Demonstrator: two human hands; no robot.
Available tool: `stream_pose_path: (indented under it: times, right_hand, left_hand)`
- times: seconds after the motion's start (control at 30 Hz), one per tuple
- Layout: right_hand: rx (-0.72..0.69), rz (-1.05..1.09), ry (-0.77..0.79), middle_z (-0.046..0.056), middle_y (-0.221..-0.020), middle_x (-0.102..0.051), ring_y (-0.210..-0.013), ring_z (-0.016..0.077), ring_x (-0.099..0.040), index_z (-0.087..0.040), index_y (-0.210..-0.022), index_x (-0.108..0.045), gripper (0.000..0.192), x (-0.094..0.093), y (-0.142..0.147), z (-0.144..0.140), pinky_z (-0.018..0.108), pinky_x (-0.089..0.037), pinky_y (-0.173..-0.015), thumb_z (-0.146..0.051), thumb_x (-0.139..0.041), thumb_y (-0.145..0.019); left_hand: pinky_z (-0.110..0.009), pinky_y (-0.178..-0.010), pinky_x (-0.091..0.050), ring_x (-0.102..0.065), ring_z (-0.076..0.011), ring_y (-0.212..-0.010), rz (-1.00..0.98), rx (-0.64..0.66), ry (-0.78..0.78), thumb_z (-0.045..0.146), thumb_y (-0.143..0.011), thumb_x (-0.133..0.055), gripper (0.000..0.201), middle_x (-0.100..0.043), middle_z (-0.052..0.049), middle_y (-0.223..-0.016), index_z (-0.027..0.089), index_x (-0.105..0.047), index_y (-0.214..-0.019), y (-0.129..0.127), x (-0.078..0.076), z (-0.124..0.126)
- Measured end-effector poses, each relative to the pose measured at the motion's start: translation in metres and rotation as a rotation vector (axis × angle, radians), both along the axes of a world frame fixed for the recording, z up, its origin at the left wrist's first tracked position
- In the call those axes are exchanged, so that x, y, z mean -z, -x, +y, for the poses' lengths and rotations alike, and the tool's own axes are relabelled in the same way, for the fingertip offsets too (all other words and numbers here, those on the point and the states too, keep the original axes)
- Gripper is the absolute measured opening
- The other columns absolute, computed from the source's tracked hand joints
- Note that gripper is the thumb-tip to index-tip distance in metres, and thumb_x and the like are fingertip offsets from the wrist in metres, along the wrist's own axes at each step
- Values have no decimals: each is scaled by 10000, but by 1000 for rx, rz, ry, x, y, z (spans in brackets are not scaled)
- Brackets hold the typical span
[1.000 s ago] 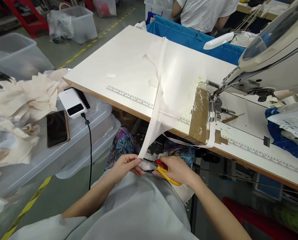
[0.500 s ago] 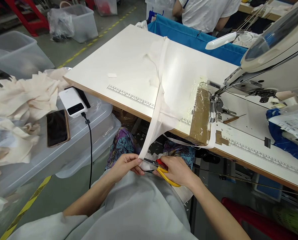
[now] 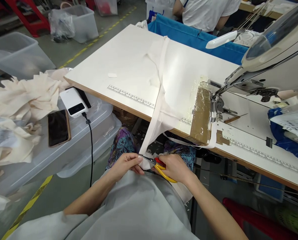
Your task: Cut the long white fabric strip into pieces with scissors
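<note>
Above my lap, my left hand (image 3: 129,163) pinches the lower end of a pale cream fabric strip (image 3: 151,131). The strip runs up over the table edge and lies across the white tabletop. My right hand (image 3: 175,168) grips scissors (image 3: 165,175) with yellow and red handles. Their blades point left and lie at the fabric, right by my left fingertips. More pale fabric bunches beneath the blades, and part of it is hidden by my hands.
A sewing machine (image 3: 271,66) stands at the right of the white table (image 3: 114,56), with tweezers (image 3: 232,119) beside it. On a plastic bin at left lie a phone (image 3: 59,128), a white power bank (image 3: 74,102) and heaped fabric pieces (image 3: 26,96). A person (image 3: 206,13) sits beyond the blue cloth bin (image 3: 179,35).
The scissors' handles have drawn closer together and the right hand has shifted slightly left. My left hand keeps its hold on the fabric strip.
</note>
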State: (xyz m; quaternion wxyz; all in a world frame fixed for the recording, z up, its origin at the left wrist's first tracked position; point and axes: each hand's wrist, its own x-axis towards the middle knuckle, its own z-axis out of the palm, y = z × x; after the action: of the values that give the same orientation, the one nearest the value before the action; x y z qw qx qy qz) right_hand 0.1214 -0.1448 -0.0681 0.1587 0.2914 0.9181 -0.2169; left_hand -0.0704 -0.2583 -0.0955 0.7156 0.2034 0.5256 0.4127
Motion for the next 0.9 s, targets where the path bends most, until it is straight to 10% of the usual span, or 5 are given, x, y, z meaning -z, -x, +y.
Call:
stream_pose_path:
  times: [0.27, 0.43, 0.57, 0.73, 0.9]
  right_hand:
    - [242, 219, 70, -17, -556, -485, -500, 129, -429, -218, -600, -358, 457, 16, -32, -19, 246, -227, -501, -572, -507, -848]
    - [378, 384, 152, -36, -578, -418, -518, 124, -385, -231, -631, -281, 441, 19, -48, -37, 236, -272, -499, -521, -530, -850]
    - [419, 437, 161, -44, -585, -390, -532, 129, -388, -234, -648, -282, 419, 20, -58, -40, 232, -298, -500, -489, -537, -860]
    - [440, 482, 154, -45, -574, -408, -518, 128, -395, -232, -645, -306, 406, 29, -66, -41, 225, -309, -481, -485, -537, -862]
    - [411, 467, 224, -33, -588, -462, -527, 137, -428, -229, -653, -376, 369, 36, -57, -43, 232, -333, -486, -487, -548, -855]
  left_hand:
    - [-281, -680, -477, -608, -185, -828, 792, -50, -286, 453, -842, -603, 525, -607, -132, -1187, 183, -524, -1285, 25, 4, 24]
    - [-333, -927, -428, -478, -254, -1199, 905, -161, -604, 422, -863, -570, 332, -549, -122, -1258, 186, -616, -1091, 22, 11, 68]
    - [-259, -713, -452, -593, -178, -795, 756, -168, -339, 509, -891, -457, 366, -632, -44, -845, 175, -599, -846, 20, 31, 71]
    - [-243, -491, -324, -443, -146, -450, 871, -263, 13, 363, -866, -468, 224, -473, 42, -507, 153, -542, -893, 59, 64, 10]
    - [-246, -518, -331, -439, -144, -461, 871, -215, 61, 330, -852, -505, 215, -452, 51, -509, 166, -569, -977, 57, 40, -40]
